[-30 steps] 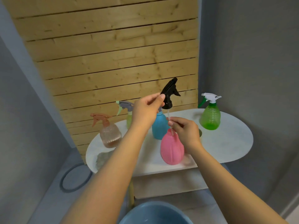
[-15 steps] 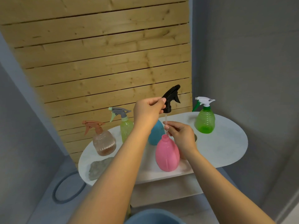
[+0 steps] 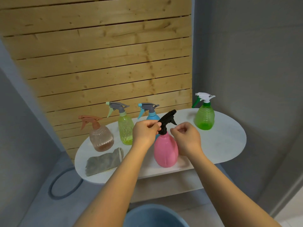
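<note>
On the near middle of the white oval tabletop (image 3: 221, 145) stands the pink spray bottle (image 3: 166, 149), upright, with the black spray head (image 3: 167, 122) sitting on its neck and tilted so that its nozzle points up and to the far right. The left hand (image 3: 145, 131) is just left of the neck and pinches the black spray head low down, at its collar, between thumb and fingertips. The right hand (image 3: 186, 136) is just right of the neck with its fingers curled in and nothing visible between them; whether it touches the bottle's shoulder cannot be told. Behind the hands, mostly hidden by them, is a blue bottle (image 3: 151, 117) with a grey trigger. To its left come a yellow-green bottle (image 3: 125, 128) and, farther left, a clear ribbed bottle (image 3: 101, 138) with a brown trigger and a little brownish liquid at the bottom. Well apart at the far right stands a green bottle (image 3: 204, 117) with a white trigger. A grey cloth (image 3: 104, 162) lies crumpled at the near left of the tabletop. A wall of wooden slats (image 3: 106, 54) rises behind, and the rim of a blue bucket (image 3: 154, 217) shows at the near edge, below the arms.
</note>
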### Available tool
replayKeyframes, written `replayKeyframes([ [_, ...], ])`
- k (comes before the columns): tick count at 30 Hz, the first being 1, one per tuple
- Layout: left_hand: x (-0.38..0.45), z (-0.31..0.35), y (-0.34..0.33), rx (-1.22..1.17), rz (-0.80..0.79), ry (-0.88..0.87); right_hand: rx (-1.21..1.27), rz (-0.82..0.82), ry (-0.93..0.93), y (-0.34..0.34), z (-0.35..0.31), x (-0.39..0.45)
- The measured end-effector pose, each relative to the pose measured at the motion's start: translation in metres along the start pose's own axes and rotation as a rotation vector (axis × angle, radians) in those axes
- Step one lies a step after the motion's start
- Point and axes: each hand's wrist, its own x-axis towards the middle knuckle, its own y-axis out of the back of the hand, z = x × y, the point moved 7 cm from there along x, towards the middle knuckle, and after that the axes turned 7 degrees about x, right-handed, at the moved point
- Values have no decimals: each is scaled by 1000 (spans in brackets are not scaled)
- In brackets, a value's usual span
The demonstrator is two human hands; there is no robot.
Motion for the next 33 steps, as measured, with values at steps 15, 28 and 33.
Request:
replayKeyframes([
  [15,5,-28,-20,-40,-97,-59,106,-109,144,-8,-10,12],
  [28,8,-52,-41,-175,-53,-127,-162,-168,310,-6,-30,3],
  [33,2,-53,-50,-35,-45,-263,75,-257,179,-6,-29,-2],
])
